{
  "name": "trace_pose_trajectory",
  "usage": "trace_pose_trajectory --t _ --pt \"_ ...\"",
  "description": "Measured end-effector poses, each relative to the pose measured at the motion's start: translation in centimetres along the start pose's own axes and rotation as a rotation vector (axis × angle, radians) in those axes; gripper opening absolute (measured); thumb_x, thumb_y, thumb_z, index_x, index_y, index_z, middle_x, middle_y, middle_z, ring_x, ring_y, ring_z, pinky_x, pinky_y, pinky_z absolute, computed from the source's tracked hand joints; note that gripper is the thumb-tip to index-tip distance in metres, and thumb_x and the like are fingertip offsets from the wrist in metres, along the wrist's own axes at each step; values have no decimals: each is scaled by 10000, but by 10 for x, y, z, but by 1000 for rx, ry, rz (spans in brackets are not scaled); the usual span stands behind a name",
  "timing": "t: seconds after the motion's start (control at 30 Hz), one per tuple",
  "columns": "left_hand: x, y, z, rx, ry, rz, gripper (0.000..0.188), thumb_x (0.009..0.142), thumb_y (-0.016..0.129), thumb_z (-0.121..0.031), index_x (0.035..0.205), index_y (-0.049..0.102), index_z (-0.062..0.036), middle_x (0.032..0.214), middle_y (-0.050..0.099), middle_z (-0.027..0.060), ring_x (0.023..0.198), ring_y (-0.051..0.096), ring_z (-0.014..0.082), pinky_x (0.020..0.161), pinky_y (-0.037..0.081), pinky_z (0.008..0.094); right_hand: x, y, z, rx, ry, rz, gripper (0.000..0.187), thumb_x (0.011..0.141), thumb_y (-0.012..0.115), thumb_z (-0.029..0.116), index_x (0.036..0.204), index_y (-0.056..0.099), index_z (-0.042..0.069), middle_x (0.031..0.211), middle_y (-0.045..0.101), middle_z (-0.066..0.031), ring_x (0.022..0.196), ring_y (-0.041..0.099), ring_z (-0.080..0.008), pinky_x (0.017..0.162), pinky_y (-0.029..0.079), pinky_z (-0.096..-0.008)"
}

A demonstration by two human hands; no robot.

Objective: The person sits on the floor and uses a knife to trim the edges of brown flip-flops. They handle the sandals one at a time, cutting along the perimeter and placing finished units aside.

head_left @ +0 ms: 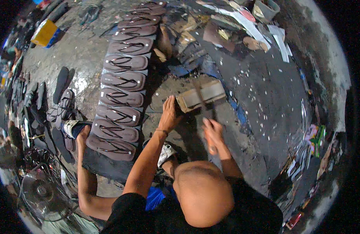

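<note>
A pale rectangular stone-like block [205, 96] rests on a wider wooden base [181, 104] on the ground before me. My left hand [170, 114] is against the base's left end, its fingers stretched out; whether the thumb grips it is hidden. My right hand [214, 132] is closed around the orange handle [210, 145] of what looks like a knife. Its long dark blade [200, 93] crosses the top of the block and is smeared by motion.
A long row of brown thong sandals [122, 82] runs away from me on the left. Dark sheet material [258, 101] with white scraps spreads on the right. A yellow and blue box [45, 33], a fan [42, 190], loose soles [60, 84] and a bucket [265, 11] stand or lie around.
</note>
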State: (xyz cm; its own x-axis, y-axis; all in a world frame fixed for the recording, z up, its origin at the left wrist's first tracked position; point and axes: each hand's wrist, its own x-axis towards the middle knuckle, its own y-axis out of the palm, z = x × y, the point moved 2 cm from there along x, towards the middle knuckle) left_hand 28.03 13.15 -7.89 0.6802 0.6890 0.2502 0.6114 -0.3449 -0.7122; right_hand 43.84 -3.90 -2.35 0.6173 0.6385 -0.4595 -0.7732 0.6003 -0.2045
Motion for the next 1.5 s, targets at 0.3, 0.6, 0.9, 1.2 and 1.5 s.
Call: trace_pose_trajectory --t 0.3,0.6,0.9,1.2,1.5 --pt "-180 -137 -93 -63 -713 -455 459 795 718 -111 1185 512 15 1177 508 181 1129 464 303 993 367 384 57 -46 15 -910 -781 -427 530 902 572 59 1411 425 47 1168 457 -201 1060 477 -334 891 418 -419" --pt "-319 -161 -80 -485 -868 -1006 106 840 519 12 928 546 -42 1062 553 84 984 506 168 897 390 281 -55 20 -26 -677 -743 10 562 866 584 65 1411 446 76 1029 430 -179 934 480 -318 862 428 -398" --pt "-315 -160 -62 -748 -1273 -1318 69 843 583 -1 888 560 -48 858 566 27 708 492 80 657 432 241 30 -11 -14 -861 -887 -342 507 898 562 38 1389 440 9 1068 459 -186 944 496 -336 857 411 -409" --pt "-283 -170 -66 -866 -1599 -1019 302 816 702 -103 999 499 25 926 596 72 702 625 208 577 523 298 66 -20 2 -903 -738 -390 422 947 548 144 1355 489 54 1114 457 -184 1003 479 -315 881 390 -403" --pt "-165 -258 -95 -868 -688 -786 250 933 607 -193 880 599 52 834 648 80 693 666 172 567 548 281 -51 -9 33 -277 -328 249 334 945 546 240 1222 547 54 907 568 -83 763 544 -195 665 476 -311"
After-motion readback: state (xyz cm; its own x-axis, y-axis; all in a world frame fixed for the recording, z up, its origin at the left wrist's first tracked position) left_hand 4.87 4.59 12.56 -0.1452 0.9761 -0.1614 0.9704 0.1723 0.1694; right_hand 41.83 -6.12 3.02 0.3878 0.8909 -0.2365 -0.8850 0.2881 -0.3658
